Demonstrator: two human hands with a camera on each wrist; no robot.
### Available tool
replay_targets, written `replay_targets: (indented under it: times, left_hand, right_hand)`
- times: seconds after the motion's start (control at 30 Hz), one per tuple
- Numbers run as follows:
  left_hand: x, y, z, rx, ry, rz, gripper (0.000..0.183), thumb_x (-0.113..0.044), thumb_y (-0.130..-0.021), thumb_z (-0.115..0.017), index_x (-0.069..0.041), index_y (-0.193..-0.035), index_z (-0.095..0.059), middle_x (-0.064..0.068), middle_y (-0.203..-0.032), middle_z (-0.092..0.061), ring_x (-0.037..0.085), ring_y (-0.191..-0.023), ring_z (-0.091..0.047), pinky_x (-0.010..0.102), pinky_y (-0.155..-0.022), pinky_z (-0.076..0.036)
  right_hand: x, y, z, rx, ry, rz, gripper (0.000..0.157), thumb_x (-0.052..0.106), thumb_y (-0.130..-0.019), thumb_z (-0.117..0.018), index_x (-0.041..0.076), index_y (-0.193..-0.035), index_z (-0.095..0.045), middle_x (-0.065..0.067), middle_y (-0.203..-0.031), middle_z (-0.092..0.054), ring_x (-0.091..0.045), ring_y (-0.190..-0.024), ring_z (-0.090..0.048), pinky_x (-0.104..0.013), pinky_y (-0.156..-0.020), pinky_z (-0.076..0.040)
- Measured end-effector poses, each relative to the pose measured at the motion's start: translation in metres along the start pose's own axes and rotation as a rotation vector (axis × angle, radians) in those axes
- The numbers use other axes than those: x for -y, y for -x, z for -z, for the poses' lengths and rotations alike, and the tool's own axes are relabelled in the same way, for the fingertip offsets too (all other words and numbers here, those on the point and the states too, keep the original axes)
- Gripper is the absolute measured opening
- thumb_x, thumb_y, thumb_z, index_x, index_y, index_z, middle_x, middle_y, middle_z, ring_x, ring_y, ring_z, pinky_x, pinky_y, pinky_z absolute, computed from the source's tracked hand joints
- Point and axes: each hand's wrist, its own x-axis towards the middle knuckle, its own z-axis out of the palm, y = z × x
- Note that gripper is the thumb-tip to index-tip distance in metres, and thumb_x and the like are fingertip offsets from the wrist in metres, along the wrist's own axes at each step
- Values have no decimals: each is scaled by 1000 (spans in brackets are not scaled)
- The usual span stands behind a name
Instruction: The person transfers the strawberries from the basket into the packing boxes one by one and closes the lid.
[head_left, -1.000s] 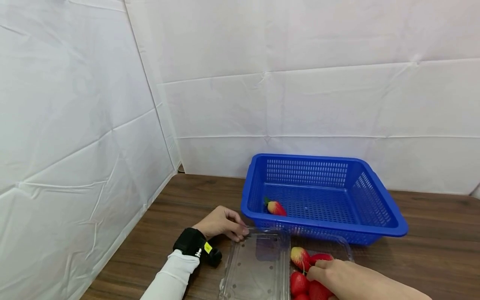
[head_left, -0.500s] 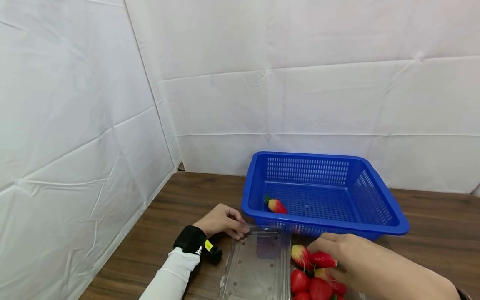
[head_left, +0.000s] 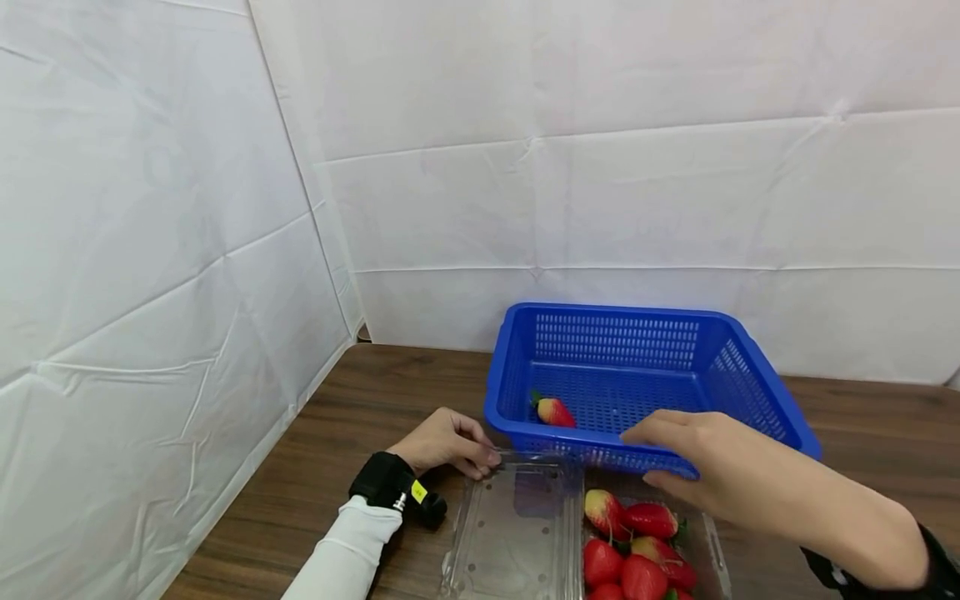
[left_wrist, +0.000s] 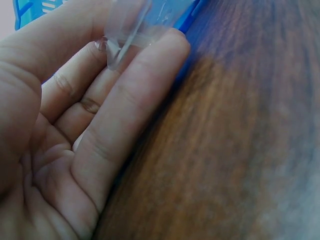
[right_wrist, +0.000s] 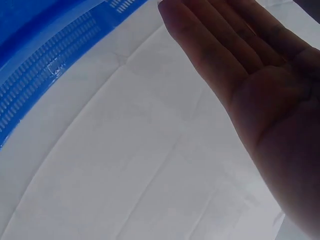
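My left hand (head_left: 448, 446) pinches the far left corner of a clear plastic clamshell lid (head_left: 510, 529); in the left wrist view the thin plastic edge (left_wrist: 120, 45) sits between thumb and fingers. To the lid's right, the clamshell's base (head_left: 716, 550) holds several red strawberries (head_left: 642, 575), some with pale tops and green leaves. Above the base and the basket's near rim, my right hand (head_left: 708, 458) hovers with nothing in it. Its fingers (right_wrist: 215, 40) look fairly straight in the right wrist view. One strawberry (head_left: 555, 412) lies inside the blue basket (head_left: 637, 315), at its left.
The basket stands right behind the clamshell on a brown wood-grain table (head_left: 360, 392). White sheeting (head_left: 637, 183) rises at the back, and another white sheet (head_left: 165, 292) runs along the left side.
My right hand has lifted off the strawberries in the clamshell base and moved up and away toward the basket, uncovering them. My left hand has kept its place on the lid corner.
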Motion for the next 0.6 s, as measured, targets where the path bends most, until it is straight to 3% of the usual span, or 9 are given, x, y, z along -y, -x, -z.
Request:
replay_targets:
  times: [0.13,0.33,0.6]
  left_hand:
    - [0,0,0,-3,2,-1,13,-3,-81,-72,6,-90,-71,16,-92,-73,25,-76,-69,32,-67,-62]
    - [1,-1,0,-1,6,0,12,-4,-82,-72,6,-89,-70,16,-92,-73,25,-77,-69,32,-67,-62]
    - [2,0,1,-4,10,5,11,-3,-81,-72,6,-89,-70,17,-91,-73,25,-76,-69,32,-66,-62]
  right_hand:
    - [-7,-11,3,18,4,-9,35,15,-84,-73,15,-118,-64,0,-112,-67,-16,-98,-64,-31,-74,-61]
    - [-21,-26,4,40,93,-33,34,12,-81,-76,11,-113,-66,-5,-108,-69,-17,-93,-65,-33,-72,-61]
    - [-33,-46,4,161,150,-80,35,10,-80,-77,7,-113,-66,-8,-108,-69,-23,-100,-64,-40,-80,-60]
